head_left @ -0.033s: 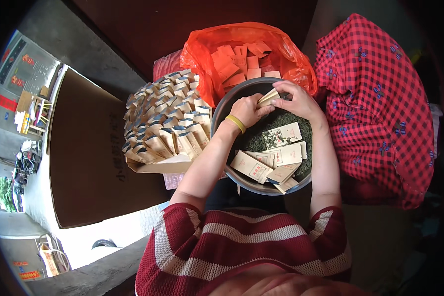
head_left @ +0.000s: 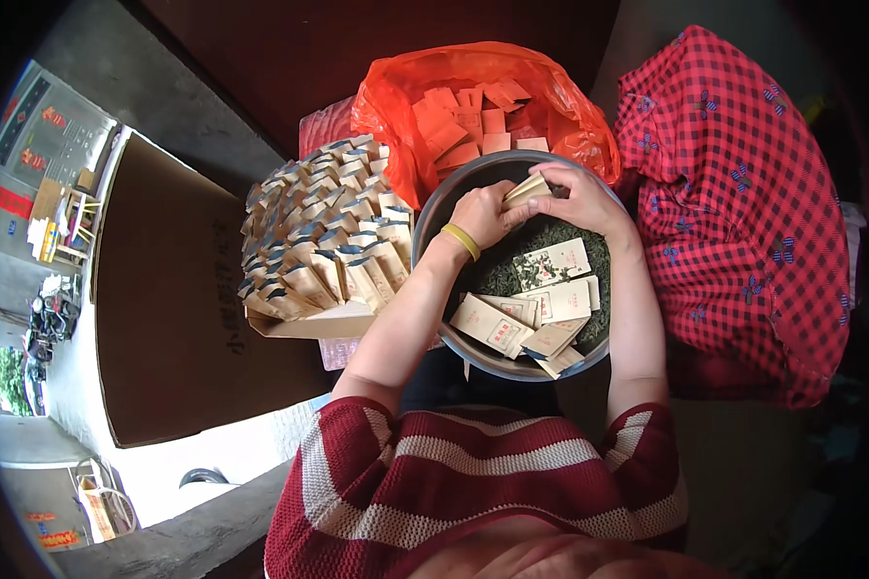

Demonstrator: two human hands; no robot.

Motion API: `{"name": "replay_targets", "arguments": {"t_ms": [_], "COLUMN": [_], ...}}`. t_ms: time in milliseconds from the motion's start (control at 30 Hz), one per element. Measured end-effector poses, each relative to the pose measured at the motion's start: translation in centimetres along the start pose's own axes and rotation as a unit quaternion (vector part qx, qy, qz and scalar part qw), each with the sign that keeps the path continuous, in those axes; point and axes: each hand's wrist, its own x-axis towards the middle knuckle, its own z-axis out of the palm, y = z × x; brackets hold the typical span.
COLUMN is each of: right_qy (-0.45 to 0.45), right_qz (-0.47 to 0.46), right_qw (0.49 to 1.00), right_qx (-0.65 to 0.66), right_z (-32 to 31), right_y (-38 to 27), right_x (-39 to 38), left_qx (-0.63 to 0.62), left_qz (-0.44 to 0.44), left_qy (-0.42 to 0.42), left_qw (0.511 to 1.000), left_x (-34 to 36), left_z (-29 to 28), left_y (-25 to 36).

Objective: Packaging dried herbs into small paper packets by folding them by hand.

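A tan paper packet (head_left: 525, 192) is pinched between my two hands, over the far side of a dark round basin (head_left: 425, 236). My left hand (head_left: 483, 214), yellow band at the wrist, grips its left end with closed fingers. On its right side my right hand (head_left: 581, 200) holds it between thumb and fingers. Dark green dried leaves (head_left: 552, 232), looking like tea, cover the basin's bottom. Several pale packets (head_left: 562, 301) lie on the leaves near me, and one (head_left: 565, 262) has leaf bits scattered over it.
Left of the basin, a shallow cardboard tray (head_left: 319, 326) is packed with rows of upright tan packets (head_left: 333, 217). Behind stands an orange plastic bag (head_left: 396, 92) of orange-red packets (head_left: 468, 121). A red checked cloth (head_left: 734, 212) bulges at right; a tall cardboard panel (head_left: 193, 289) stands at left.
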Motion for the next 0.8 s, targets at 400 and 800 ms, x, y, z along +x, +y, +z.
{"name": "replay_targets", "arguments": {"t_ms": [400, 800], "right_qy": [-0.041, 0.034], "right_qz": [0.099, 0.055], "right_qw": [0.99, 0.98], "right_qx": [-0.086, 0.186], "right_z": [-0.8, 0.1], "right_y": [0.1, 0.0], "right_x": [-0.3, 0.1], "left_qx": [0.041, -0.337], "left_qz": [0.002, -0.043], "left_qy": [0.003, -0.039], "left_qw": [0.999, 0.94], "left_x": [-0.1, 0.6], "left_z": [-0.5, -0.1], "left_y": [0.0, -0.3]}}
